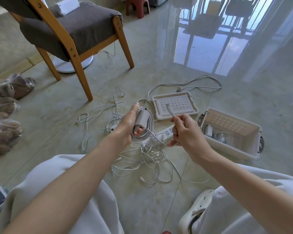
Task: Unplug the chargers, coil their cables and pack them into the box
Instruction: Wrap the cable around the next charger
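1. pale glossy floor tiles point(125, 76) mirror a bright window at far right; a wooden chair point(71, 31) with a grey cushion stands far left, and tied plastic bags point(12, 88) lie along the left edge.
2. a seated person in light trousers reaches both bare arms forward over the floor.
3. left hand point(125, 127), fingers and thumb curled, grasps a grey charger point(142, 119) together with its coiled cable point(146, 132), held above the floor near the centre.
4. right hand point(188, 132), just to its right, pinches the cable's free end, whose connector point(169, 110) sticks up and away from the fingers.
5. white power strip point(161, 135) lies on the tiles below and between the two hands.
6. loose white cables point(149, 164) sprawl in a tangle near the person's knees, with more strands trailing off to the left.
7. open white box point(230, 147) sits on the floor at right with a white adapter point(209, 130) and some cable in its left end.
8. its lid point(172, 93) lies flat on the tiles just beyond the hands, left of the box.
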`<state>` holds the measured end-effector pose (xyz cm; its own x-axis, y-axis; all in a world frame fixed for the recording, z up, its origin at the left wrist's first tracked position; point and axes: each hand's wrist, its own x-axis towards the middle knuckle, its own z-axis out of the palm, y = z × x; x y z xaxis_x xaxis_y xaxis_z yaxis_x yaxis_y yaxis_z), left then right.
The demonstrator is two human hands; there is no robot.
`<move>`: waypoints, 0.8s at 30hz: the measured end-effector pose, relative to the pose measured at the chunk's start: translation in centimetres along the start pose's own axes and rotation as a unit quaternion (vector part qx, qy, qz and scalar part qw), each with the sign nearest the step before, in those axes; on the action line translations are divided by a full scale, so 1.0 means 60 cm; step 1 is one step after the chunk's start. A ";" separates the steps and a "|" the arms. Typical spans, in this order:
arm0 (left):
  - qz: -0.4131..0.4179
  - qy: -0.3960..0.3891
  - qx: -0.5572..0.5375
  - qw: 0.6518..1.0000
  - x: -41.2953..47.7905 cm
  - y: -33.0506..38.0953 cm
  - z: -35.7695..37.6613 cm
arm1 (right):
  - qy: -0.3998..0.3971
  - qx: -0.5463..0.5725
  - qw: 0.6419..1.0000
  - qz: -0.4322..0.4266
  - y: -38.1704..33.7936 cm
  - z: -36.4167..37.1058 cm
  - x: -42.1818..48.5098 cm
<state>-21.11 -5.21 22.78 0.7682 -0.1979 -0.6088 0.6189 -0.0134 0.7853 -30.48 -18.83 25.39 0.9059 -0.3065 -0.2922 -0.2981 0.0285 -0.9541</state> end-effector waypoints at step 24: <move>-0.059 -0.144 -0.217 0.964 -0.026 0.031 -0.023 | -0.059 -0.206 0.977 0.006 0.027 0.005 0.024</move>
<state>-20.94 -3.60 25.05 0.6501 -0.4845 -0.5853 0.7570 0.3464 0.5541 -29.57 -18.96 23.39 0.9224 -0.1961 -0.3326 -0.3833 -0.3603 -0.8505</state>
